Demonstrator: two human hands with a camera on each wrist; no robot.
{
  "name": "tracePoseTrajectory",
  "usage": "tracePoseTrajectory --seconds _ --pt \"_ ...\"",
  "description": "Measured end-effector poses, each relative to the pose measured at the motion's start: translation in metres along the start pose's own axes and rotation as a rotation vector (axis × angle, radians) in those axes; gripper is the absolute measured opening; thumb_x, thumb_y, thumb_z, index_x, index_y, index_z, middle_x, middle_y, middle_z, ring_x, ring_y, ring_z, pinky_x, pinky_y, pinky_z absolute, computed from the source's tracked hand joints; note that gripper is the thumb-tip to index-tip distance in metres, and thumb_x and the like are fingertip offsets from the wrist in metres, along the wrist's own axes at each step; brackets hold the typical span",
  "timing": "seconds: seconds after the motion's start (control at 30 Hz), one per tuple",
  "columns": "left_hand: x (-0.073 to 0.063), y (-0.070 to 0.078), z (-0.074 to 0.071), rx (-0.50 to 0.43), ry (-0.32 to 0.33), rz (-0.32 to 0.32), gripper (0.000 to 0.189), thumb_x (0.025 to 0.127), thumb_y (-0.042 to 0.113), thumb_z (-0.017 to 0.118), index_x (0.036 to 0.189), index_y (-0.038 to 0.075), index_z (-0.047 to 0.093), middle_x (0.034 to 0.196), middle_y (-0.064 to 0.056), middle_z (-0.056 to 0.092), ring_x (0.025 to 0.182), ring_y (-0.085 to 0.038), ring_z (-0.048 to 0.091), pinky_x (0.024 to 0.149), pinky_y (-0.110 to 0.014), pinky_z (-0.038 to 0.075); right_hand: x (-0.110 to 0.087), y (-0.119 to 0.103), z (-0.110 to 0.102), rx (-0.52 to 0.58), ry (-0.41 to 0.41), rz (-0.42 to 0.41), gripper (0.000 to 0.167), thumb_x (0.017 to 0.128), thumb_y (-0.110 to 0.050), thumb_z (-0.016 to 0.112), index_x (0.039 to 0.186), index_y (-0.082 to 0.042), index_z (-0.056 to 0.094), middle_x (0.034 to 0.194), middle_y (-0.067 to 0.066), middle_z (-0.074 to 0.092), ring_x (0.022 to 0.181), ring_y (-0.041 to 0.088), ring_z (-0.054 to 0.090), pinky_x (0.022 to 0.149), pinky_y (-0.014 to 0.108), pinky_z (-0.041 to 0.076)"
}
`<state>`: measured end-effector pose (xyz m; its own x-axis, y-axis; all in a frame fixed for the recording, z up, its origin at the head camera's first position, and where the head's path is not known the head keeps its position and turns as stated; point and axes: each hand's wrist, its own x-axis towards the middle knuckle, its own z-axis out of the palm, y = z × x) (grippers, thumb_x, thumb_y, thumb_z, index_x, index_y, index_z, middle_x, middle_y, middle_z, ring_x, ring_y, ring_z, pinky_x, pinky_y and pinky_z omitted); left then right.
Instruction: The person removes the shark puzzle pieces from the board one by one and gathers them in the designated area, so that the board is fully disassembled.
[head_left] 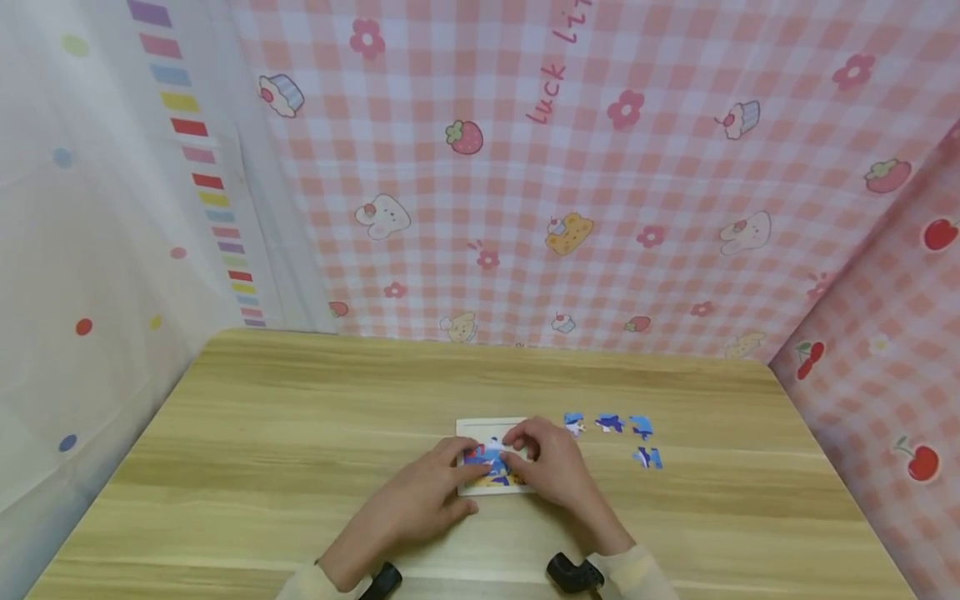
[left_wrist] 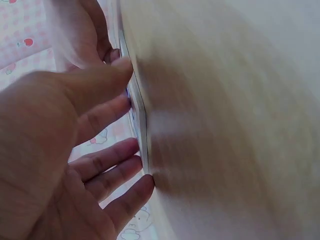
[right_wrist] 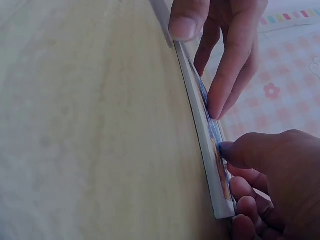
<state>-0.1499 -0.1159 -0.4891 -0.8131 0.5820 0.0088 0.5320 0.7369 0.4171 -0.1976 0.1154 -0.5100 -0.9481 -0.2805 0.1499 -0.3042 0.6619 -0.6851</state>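
A small white-framed jigsaw puzzle (head_left: 495, 490) lies flat on the table, its middle partly filled with blue, red and yellow pieces. My left hand (head_left: 423, 496) rests along its left side; the fingers stretch onto the picture and the thumb sits by the near edge. From the right, my right hand (head_left: 555, 462) pinches a puzzle piece low over the picture between thumb and index finger, the other fingers curled. The piece is mostly covered by the fingers. In the right wrist view, the thumb (right_wrist: 247, 150) presses close to the picture's surface above the frame's pale edge (right_wrist: 200, 132).
Several loose blue and white puzzle pieces (head_left: 610, 423) lie right of the frame, one puzzle piece (head_left: 648, 457) nearer than the others. The wooden table (head_left: 300, 417) meets a pink checked cloth (head_left: 525, 250) at the back. More patterned cloth hangs at both sides.
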Motion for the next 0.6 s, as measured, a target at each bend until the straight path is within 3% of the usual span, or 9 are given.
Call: tracePoseTrajectory --seconds 0.2,0.6 --pt "-0.0006 0.0019 0.0010 0.026 0.029 0.005 0.050 0.099 0.031 0.069 0.146 0.020 0.059 0.155 -0.007 0.047 0.140 -0.024 0.050 0.115 -0.045 0.047 -0.0018 -0.0035 0.0004 -0.012 0.015 -0.018 0.012 0.085 -0.016 0.083 0.092 -0.018 0.074 0.081 -0.004 0.062 0.066 0.007 0.047 0.061 0.020 0.038" --pt "0.0013 0.0009 -0.0045 -0.019 -0.050 0.002 0.056 0.098 0.037 0.068 0.150 0.020 0.054 0.158 -0.001 0.045 0.145 -0.020 0.045 0.119 -0.045 0.043 -0.0016 -0.0024 -0.0015 0.005 -0.010 0.009 0.011 0.087 -0.017 0.082 0.094 -0.019 0.074 0.082 -0.005 0.061 0.069 0.011 0.049 0.062 0.020 0.037"
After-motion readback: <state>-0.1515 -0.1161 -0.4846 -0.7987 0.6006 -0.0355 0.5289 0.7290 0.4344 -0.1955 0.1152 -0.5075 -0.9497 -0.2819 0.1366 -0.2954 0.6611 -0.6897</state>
